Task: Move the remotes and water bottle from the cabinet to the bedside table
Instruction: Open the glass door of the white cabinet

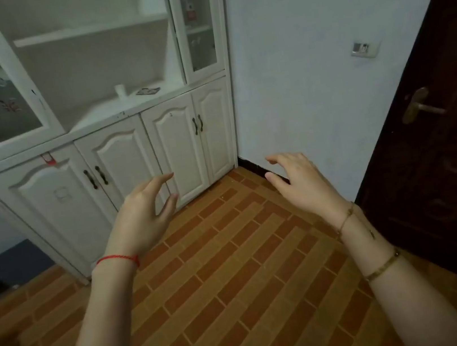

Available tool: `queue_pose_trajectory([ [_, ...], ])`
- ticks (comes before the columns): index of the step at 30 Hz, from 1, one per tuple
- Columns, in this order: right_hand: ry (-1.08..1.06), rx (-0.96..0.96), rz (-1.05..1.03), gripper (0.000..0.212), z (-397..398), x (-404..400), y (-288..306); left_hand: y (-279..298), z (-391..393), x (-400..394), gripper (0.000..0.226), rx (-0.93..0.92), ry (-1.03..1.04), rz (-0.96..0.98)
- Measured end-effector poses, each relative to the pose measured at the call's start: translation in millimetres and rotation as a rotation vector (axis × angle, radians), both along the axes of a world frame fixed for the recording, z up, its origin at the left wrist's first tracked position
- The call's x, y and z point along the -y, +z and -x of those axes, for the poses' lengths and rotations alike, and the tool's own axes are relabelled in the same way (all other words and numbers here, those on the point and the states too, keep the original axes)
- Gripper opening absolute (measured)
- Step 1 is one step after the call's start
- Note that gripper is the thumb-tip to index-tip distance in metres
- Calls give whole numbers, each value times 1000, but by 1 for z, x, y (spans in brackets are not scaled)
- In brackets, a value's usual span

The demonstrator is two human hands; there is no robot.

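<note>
Head view: two bare hands raised before a white wooden cabinet (116, 148).
Left hand (142, 218) and right hand (303, 182) hover over brown tiled floor (236, 275), fingers spread and curled, holding nothing; no legible writing.

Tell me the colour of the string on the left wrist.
Red string, seen in the head view.

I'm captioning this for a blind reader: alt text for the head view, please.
Two empty hands, left hand and right hand, reach forward over a brick-patterned floor toward a white cabinet, beside a dark door.
</note>
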State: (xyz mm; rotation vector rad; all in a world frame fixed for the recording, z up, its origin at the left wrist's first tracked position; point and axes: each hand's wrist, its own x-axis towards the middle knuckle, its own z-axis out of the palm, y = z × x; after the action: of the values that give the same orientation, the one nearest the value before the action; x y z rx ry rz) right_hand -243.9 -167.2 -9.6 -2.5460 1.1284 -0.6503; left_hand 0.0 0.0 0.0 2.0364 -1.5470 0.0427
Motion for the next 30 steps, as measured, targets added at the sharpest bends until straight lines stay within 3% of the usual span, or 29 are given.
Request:
queue_pose_trajectory([
  [17,27,-8,-130,47,-92,128,-63,-59,-87,119,46,-82,64,-104],
  [30,-43,104,-189,45,-224,284,-46,-52,-213,282,47,-175,30,-129],
])
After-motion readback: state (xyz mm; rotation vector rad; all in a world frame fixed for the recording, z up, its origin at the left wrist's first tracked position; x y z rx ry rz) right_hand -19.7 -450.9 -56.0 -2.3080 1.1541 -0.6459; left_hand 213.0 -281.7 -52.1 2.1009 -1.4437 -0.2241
